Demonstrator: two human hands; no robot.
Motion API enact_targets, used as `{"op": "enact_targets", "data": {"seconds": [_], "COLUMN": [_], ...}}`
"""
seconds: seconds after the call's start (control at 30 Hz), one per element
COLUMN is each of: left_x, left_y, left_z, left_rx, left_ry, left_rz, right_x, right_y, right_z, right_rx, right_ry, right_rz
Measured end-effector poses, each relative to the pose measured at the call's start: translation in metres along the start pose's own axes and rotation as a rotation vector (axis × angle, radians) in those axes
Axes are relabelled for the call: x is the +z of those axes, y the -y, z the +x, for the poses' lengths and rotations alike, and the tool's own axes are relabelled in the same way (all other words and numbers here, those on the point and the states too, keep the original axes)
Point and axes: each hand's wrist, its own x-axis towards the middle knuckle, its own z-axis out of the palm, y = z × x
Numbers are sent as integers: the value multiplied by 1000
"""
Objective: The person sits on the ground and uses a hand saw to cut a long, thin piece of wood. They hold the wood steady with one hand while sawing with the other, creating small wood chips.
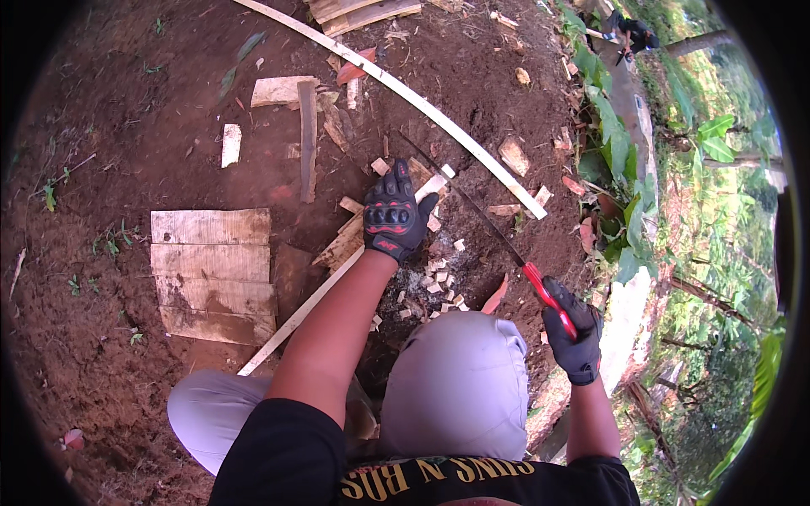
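My left hand [395, 211], in a black and red glove, holds a narrow pale wooden strip [305, 309] down, its thumb along the strip's right side. The strip runs slantwise from beside my left knee to just beyond my fingers. In my right hand [575, 329], also gloved, is the red handle of a hand saw [498, 232]. Its long, thin dark blade points away to the left and crosses close to the strip's far end; whether it touches the wood I cannot tell. Small cut wood blocks [437, 274] lie scattered below that end. Wood under my left hand is partly hidden.
A long pale strip [396, 87] lies across the soil beyond the saw. Flat boards [211, 274] rest side by side at the left, with loose offcuts [306, 139] farther out. Leafy plants [620, 152] line the right edge. Another person [633, 35] is at the far right.
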Motion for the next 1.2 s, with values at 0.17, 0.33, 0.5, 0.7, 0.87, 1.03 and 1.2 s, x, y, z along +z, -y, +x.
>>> {"op": "enact_targets", "data": {"seconds": [0.17, 0.33, 0.5, 0.7, 0.87, 1.03, 1.2], "left_x": [7, -3, -15, -13, -20, -35, -48], "left_y": [9, 8, 3, 2, 26, 33, 17], "left_z": [3, 3, 1, 5, 28, 36, 38], "left_rx": [43, 40, 58, 163, 386, 147, 67], "left_ry": [-1, 116, 181, 181, 93, 157, 217], "left_rz": [-41, -12, -15, 210, 437, 211, 138], "right_x": [12, 26, 37, 53, 69, 81, 62], "right_y": [14, 1, 3, -2, -5, 8, 19], "right_z": [-5, -21, -26, -40, -46, -5, 1], "right_rx": [108, 304, 190, 264, 166, 168, 279], "right_ry": [3, -99, -112, -219, -292, -202, -156], "right_rz": [57, 233, 111, 216, 138, 133, 227]}}
